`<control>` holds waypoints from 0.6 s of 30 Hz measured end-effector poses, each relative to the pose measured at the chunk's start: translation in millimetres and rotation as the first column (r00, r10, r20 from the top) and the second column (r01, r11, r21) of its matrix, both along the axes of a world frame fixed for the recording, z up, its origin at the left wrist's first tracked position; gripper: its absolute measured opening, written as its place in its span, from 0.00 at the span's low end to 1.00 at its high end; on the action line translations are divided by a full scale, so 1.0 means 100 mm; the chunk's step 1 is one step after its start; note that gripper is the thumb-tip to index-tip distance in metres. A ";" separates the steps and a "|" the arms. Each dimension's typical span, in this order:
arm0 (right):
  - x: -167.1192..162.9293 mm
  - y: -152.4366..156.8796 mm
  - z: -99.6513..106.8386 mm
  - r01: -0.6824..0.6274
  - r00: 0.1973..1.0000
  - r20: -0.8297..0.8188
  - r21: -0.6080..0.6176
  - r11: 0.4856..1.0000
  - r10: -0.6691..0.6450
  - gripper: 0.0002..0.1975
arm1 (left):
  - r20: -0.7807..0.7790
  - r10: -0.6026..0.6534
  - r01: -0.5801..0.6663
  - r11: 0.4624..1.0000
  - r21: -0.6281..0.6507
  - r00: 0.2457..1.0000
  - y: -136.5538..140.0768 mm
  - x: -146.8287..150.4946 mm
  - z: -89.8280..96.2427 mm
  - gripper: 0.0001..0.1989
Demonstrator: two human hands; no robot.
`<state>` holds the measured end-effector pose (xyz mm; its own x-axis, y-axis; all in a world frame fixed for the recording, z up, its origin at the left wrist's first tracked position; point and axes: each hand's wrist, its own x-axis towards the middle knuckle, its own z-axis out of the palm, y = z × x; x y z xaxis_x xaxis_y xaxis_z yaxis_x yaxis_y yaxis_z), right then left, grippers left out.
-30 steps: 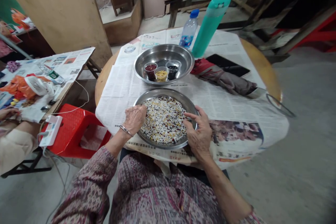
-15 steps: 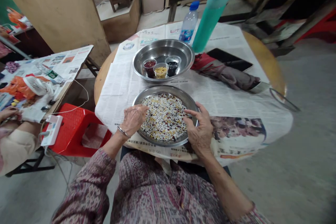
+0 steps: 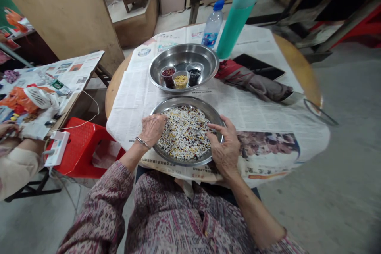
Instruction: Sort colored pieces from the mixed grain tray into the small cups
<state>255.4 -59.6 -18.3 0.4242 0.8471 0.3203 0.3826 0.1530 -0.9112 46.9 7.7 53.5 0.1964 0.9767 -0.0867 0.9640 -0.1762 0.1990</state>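
Mostly, print on the newspaper [image 3: 258,117] and bottle label [image 3: 210,40] is too small to read. Mixed grains [image 3: 184,133] cover the near basin [image 3: 206,108]; at its nine o'clock the left hand [image 3: 153,130] curls, any pinch indistinct; at four, the right hand [image 3: 226,149] has thumb and fingers parted.

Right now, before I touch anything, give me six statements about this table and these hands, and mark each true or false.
1. Three clear cups stand in the far basin. True.
2. The middle cup holds black grains. False: its contents are yellow.
3. A silvery bracelet rings the wrist of the left hand. True.
4. The near basin holds only white grains. False: the near basin holds mixed grains, white, yellow and dark.
5. The blue-capped bottle stands beside a teal bottle. True.
6. The right hand reaches into the far basin. False: the right hand is at the near basin.
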 end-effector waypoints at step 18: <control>0.00 0.00 -0.02 0.004 1.000 0.001 0.007 1.000 -0.004 0.09 | -0.110 0.030 -0.020 0.996 0.085 0.993 -0.07 -0.08 0.09 0.11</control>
